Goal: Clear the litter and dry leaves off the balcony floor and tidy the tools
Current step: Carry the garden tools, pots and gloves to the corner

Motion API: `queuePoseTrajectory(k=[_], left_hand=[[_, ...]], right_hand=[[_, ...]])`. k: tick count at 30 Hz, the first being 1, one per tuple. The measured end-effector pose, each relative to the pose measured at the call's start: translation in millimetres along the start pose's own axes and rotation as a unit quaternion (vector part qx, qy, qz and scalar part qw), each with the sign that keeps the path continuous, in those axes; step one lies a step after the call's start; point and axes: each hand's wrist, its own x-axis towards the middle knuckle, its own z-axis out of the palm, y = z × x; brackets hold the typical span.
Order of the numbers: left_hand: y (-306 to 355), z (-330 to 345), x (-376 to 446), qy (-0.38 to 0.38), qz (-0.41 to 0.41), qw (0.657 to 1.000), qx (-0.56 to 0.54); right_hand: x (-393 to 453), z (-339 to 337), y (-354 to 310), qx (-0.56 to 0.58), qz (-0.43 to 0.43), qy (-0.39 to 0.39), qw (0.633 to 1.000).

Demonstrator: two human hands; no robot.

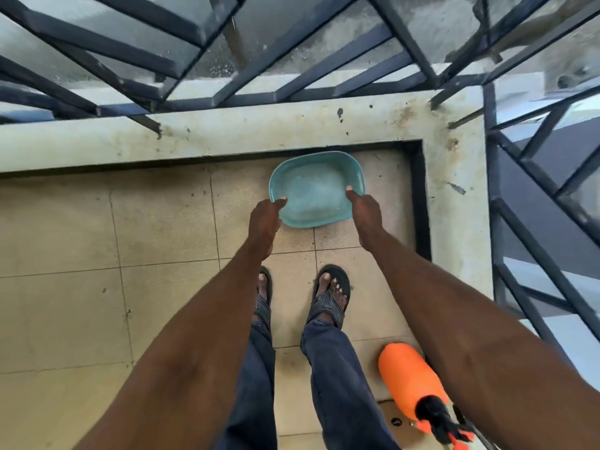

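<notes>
No text, label, brand, number or sign can be read anywhere in the head view: the teal basin [316, 190], the orange sprayer [410, 375], the floor tiles [81, 228] and the concrete ledge [227, 131] show bare surfaces only.

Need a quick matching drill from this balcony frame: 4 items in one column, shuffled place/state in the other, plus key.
Items:
1. teal basin
2. orange sprayer bottle
3. black sandals
4. dark metal railing

Places/states:
A. lying on its side on the floor tiles by the person's right leg
B. held by its rim between the left hand and the right hand, near the ledge corner
C. mounted above the stained concrete ledge
D. worn on the person's feet

Pairs: 1-B, 2-A, 3-D, 4-C
</notes>
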Motion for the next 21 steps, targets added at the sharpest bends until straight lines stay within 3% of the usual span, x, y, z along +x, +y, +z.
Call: queuePoseTrajectory(k=[7, 12, 16, 21], left_hand=[[74, -21, -151, 0.013, 0.078, 0.982, 0.171], [119, -42, -302, 0.028, 0.11, 0.945, 0.306], [143, -59, -409, 0.029, 0.14, 0.926, 0.35], [133, -94, -504, 0.065, 0.163, 0.927, 0.331]], right_hand=[[-159, -18, -59, -0.18, -0.078, -0.08, 0.977], [-296, -63, -118, -0.297, -0.17, -0.113, 0.933], [-391, -101, -158, -0.368, -0.221, -0.131, 0.894], [-481, -113, -167, -0.446, -0.274, -0.146, 0.84]])
